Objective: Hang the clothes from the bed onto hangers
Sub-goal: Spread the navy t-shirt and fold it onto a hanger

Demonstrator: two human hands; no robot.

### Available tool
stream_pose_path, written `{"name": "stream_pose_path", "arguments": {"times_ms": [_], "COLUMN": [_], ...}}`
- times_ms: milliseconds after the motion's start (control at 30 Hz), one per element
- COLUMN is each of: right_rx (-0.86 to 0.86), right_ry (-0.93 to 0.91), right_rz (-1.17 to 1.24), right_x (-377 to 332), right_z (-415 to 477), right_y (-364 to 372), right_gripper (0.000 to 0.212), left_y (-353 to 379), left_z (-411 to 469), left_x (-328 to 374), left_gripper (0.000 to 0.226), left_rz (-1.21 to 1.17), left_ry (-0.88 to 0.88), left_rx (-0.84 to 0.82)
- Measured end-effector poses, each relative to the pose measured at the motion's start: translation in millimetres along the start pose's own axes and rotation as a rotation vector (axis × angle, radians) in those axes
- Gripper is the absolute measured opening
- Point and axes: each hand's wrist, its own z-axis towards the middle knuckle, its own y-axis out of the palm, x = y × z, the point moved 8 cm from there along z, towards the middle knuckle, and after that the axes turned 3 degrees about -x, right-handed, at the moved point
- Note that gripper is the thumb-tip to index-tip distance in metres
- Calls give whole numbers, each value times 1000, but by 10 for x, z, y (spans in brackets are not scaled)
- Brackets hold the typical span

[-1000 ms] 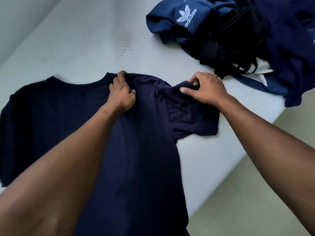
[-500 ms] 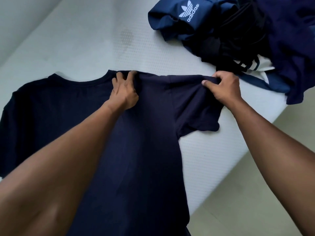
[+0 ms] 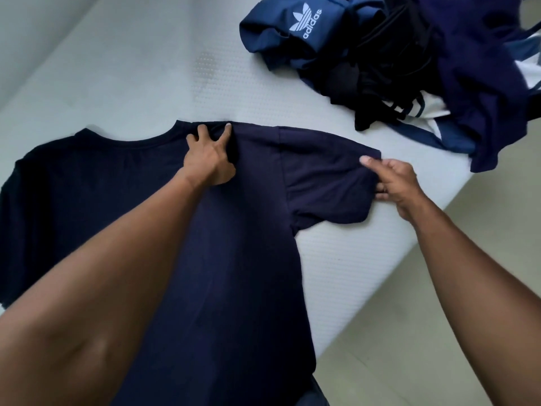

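A dark navy T-shirt (image 3: 246, 235) lies spread flat on the white mattress (image 3: 146, 68), collar toward the far side. My left hand (image 3: 209, 159) presses flat on the shirt's right shoulder beside the collar, fingers apart. My right hand (image 3: 395, 180) pinches the hem of the right sleeve, which is stretched out toward the bed's right edge. No hanger is in view.
A heap of clothes (image 3: 395, 63) sits at the far right of the bed: a blue Adidas garment (image 3: 295, 33), black pieces, navy and white ones. The mattress edge runs diagonally at right, with beige floor (image 3: 424, 332) beyond it.
The crumpled right sleeve has been pulled out flat. My right hand moved right and toward me along the sleeve to its hem. My left hand opened and flattened near the collar.
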Motion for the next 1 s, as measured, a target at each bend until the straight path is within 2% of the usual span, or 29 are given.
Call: {"name": "stream_pose_path", "arguments": {"times_ms": [100, 167, 300, 333, 400, 433, 500, 533, 567, 600, 667, 733, 767, 800, 867, 933, 1000], "right_rx": [-19, 40, 128, 149, 158, 96, -175, -288, -298, -201, 130, 304, 292, 237, 109, 13, -12], "right_ry": [-43, -67, -205, -273, -450, -541, -604, -590, -583, -585, -541, -345, -238, -159, -120, -101, -86], "right_rz": [-104, -75, -84, -121, -235, -280, -221, -134, -65, -30, -83, -214, -243, -266, -338, -419, -484], "right_x": [110, 163, -91, -254, -673, -868, -1103, -1143, -1130, -1059, -741, -170, 157, 465, 947, 1368, 1782], "right_z": [-61, -118, -370, -476, -746, -900, -1183, -1304, -1340, -1320, -1222, -1143, -1195, -1266, -1545, -1842, -2119], "right_y": [68, 27, 121, 198, 475, 709, 1278, 1491, 1582, 1564, 1292, 1043, 1022, 1056, 1195, 1315, 1362], "right_gripper": [28, 23, 21, 20, 22, 25, 38, 45, 46, 40, 22, 22, 27, 30, 34, 33, 26], "left_y": [-35, -37, -90, -28, 218, 358, 674, 812, 932, 1040, 1172, 1215, 1212, 1206, 1197, 1237, 1328], "left_z": [24, -59, -635, -796, -936, -945, -855, -835, -825, -823, -826, -880, -945, -995, -1088, -1183, -1288], "left_x": [-6, -17, 61, 40, -18, -52, -184, -233, -277, -347, -462, -493, -469, -466, -476, -452, -400], "left_gripper": [91, 87, 55, 50, 45, 40, 21, 21, 37, 55, 74, 76, 72, 66, 54, 59, 63], "left_rz": [0, -119, -547, -680, -932, -1057, -1386, -1546, -1678, -1791, -1970, -1990, -1937, -1848, -1689, -1562, -1495], "left_ry": [-29, -36, 150, 161, 109, 75, -78, -190, -294, -365, -423, -433, -422, -427, -445, -455, -452], "left_rx": [-73, -25, 471, 527, 463, 403, 247, 144, 40, -40, -134, -184, -204, -198, -119, -74, -90]}}
